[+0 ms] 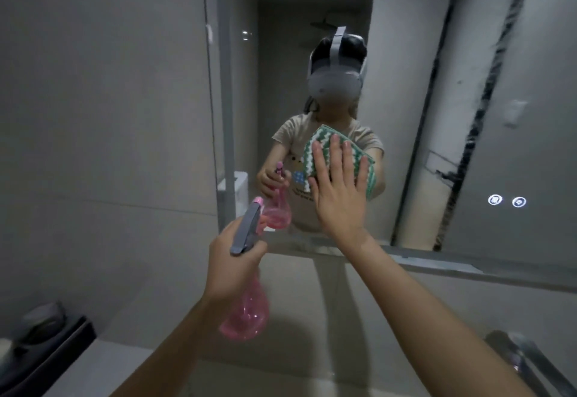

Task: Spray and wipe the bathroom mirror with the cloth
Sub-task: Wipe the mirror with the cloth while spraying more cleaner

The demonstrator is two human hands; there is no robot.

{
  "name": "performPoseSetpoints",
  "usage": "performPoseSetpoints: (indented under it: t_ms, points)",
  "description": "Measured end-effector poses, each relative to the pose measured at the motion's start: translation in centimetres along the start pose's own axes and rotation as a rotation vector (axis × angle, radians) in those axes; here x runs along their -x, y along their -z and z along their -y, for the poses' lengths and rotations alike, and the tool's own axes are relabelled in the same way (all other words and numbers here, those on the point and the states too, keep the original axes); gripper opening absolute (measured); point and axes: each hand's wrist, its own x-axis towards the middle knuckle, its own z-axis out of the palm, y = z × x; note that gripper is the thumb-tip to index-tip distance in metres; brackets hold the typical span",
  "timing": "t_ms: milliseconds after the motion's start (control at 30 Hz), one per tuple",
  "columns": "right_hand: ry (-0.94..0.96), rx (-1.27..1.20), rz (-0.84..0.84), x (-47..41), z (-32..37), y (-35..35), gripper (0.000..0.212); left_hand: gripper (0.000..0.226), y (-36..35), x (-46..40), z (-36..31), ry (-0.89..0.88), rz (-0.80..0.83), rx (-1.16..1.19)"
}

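We see a dim bathroom with large grey wall tiles (103, 109) on the left. Below lies a pale counter (312, 318), with a dark tray (46, 353) at its left end and a blurred metal tap (527, 362) at its right.

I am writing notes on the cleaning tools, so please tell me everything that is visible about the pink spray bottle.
The spray bottle has a rounded, see-through pink body that looks like plastic and a grey trigger head with a pink nozzle tip. The left hand grips its neck, holding it tilted, nozzle towards the mirror, below the mirror's lower left corner. Its reflection shows there.
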Motion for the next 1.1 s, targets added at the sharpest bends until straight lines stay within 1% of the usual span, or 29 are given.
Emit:
performPoseSetpoints:
  t_ms: [67, 133, 233, 267, 300, 367, 433, 533, 633, 700, 800, 833, 900, 967, 1000, 1067, 1100]
  points:
    - [0.048, 0.009, -0.005, -1.2, 1.9, 0.0, 0.058, 0.021, 1.4, -0.8, -0.3, 0.014, -0.039, 0.001]
    - [0.109, 0.018, -0.016, -2.2, 3.8, -0.1, 0.059, 0.011, 2.5, -1.4, -0.3, 0.031, -0.059, 0.02]
    - [0.239, 0.025, -0.013, -3.6, 5.7, -0.4, 0.067, 0.013, 3.7, -1.8, -0.1, 0.041, -0.081, 0.029]
    - [0.287, 0.032, -0.007, -4.1, 5.9, -0.5, 0.07, 0.011, 3.9, -1.8, 0.0, 0.036, -0.084, 0.02]
    - [0.336, 0.044, -0.005, -4.6, 5.7, -0.5, 0.073, 0.008, 4.1, -1.8, -0.1, 0.026, -0.083, 0.018]
    - [0.429, 0.076, -0.01, -5.6, 4.2, -0.3, 0.076, 0.012, 4.1, -1.7, -0.5, -0.01, -0.073, 0.007]
    - [0.473, 0.105, -0.025, -6.4, 1.8, 0.3, 0.073, 0.015, 3.5, -1.6, -1.2, -0.062, -0.058, -0.022]
    - [0.377, 0.127, -0.081, -7.1, -2.7, 1.7, 0.056, 0.026, 1.7, -1.2, -2.1, -0.144, -0.062, -0.071]
    - [0.259, 0.142, -0.085, -7.2, -7.6, 2.9, 0.052, 0.03, -0.9, -0.4, -3.0, -0.227, -0.042, -0.146]
    - [0.202, 0.143, -0.062, -6.6, -10.5, 3.3, 0.053, 0.024, -2.7, 0.1, -3.3, -0.275, -0.027, -0.18]
    - [0.121, 0.101, -0.035, -5.1, -13.2, 3.7, 0.053, 0.006, -5.0, 0.9, -3.5, -0.271, 0.004, -0.142]
    - [0.097, 0.09, -0.032, -4.7, -13.6, 3.7, 0.053, 0.005, -5.5, 1.1, -3.6, -0.262, 0.012, -0.133]
    - [0.059, 0.071, -0.022, -4.1, -13.7, 3.7, 0.053, 0.013, -6.3, 1.5, -3.8, -0.254, 0.004, -0.136]
    - [0.018, 0.046, -0.006, -4.0, -13.2, 3.8, 0.053, 0.005, -6.3, 1.8, -4.1, -0.247, 0.001, -0.129]
    - [-0.015, 0.028, 0.0, -4.1, -12.7, 3.7, 0.053, 0.011, -6.0, 1.9, -4.3, -0.235, 0.003, -0.114]
    - [-0.116, -0.025, 0.006, -4.6, -11.2, 3.6, 0.054, 0.035, -5.1, 1.8, -4.5, -0.221, -0.008, -0.091]
    - [-0.178, -0.049, 0.005, -5.0, -10.2, 3.6, 0.055, 0.041, -4.5, 1.6, -4.5, -0.219, -0.016, -0.096]
